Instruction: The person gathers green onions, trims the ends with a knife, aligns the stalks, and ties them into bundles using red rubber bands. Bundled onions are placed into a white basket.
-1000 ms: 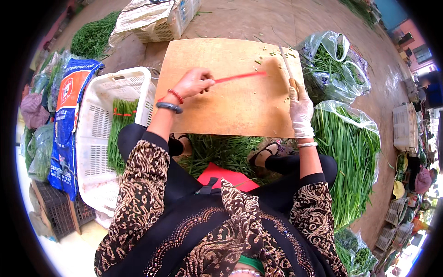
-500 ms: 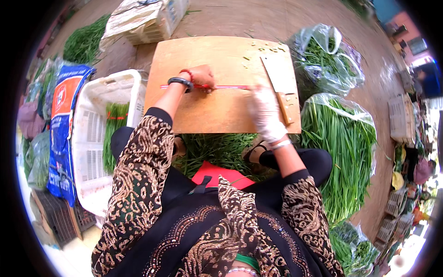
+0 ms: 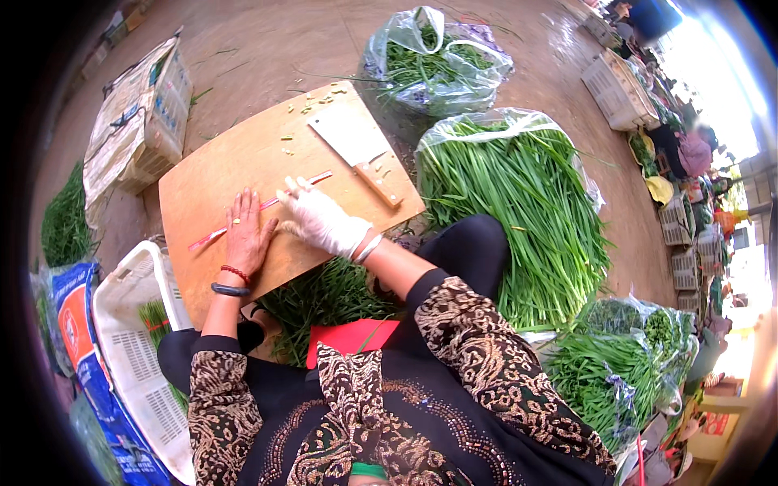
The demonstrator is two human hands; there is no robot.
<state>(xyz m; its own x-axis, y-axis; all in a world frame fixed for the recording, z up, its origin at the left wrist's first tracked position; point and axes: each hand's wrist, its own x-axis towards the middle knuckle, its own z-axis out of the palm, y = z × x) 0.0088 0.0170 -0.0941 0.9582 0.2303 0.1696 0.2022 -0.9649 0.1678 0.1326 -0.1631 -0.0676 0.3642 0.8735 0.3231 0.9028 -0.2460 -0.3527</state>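
A thin red strip (image 3: 212, 237), looking like tape or tie ribbon, lies across the wooden board (image 3: 194, 190) in front of me. My left hand (image 3: 248, 231), bare, rests flat on the strip with its fingers stretched out. Just to its right is my right hand (image 3: 328, 220) in a white glove, fingers apart and slightly bent, close to the strip's right part. Nothing shows in its grasp. A cleaver (image 3: 348, 139) with a wooden handle lies on the board's right side, near small green cut pieces (image 3: 324, 98).
Plastic bags of long green leafy stalks (image 3: 519, 219) stand right of the board, with another bag (image 3: 438, 65) beyond. At my left are a white crate (image 3: 138, 356) holding a tied green bundle (image 3: 154, 320) and a blue sack (image 3: 89, 348). Loose greens (image 3: 324, 300) lie below the board.
The view has swung right. My left hand has gone from a closed grip on the strip to lying flat and open. My right hand has moved from the strip's right end toward my left hand.
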